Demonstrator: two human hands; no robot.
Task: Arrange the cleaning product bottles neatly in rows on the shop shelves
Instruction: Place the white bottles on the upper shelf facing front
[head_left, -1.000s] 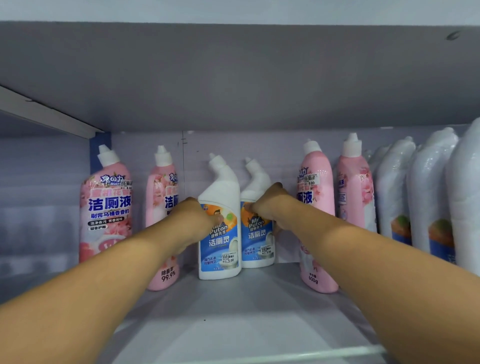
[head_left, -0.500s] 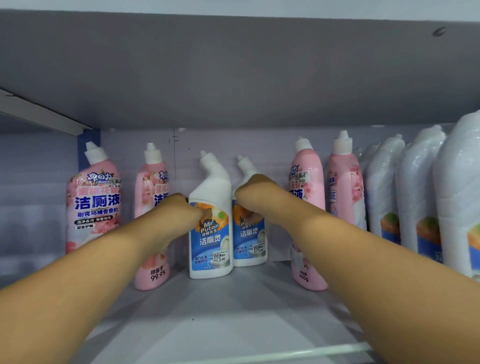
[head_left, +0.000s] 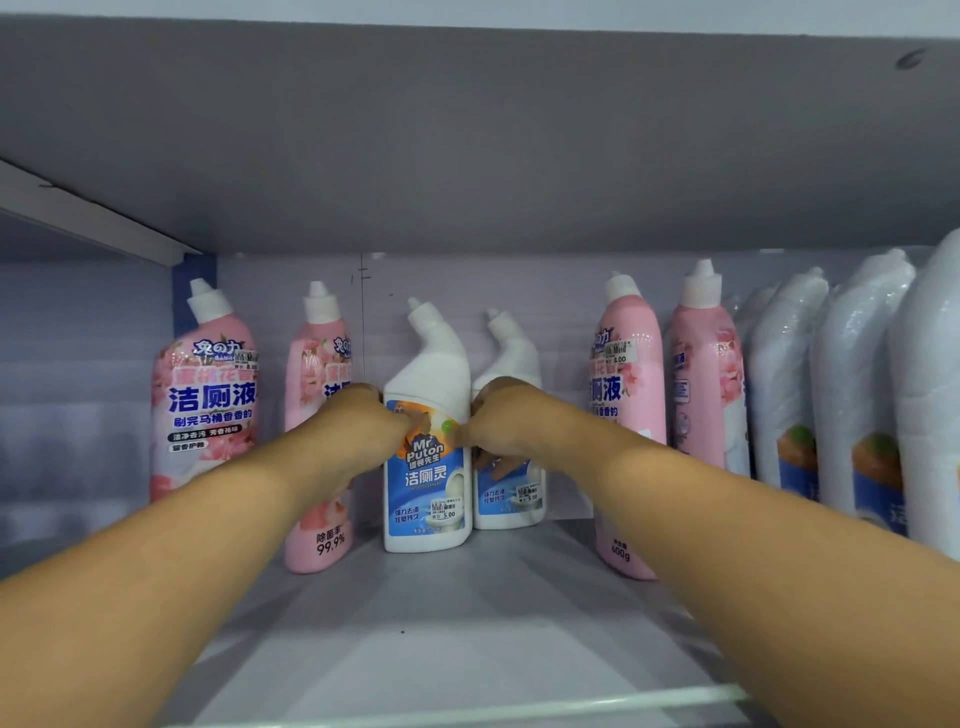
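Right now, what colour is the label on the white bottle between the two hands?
Blue, with an orange patch at the top of the label; the head view shows it.

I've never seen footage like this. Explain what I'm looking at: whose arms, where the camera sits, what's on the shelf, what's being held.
There is no machine: a camera on a person's head looks forward and down into a grey shop shelf. Both bare arms reach in. The left hand and right hand meet at the front white bent-neck bottle with a blue label, fingers curled against it; how firmly they grip is unclear. A second white bent-neck bottle stands behind, to its right. Pink bottles with white caps flank them, and plastic-wrapped white bottles line the right.
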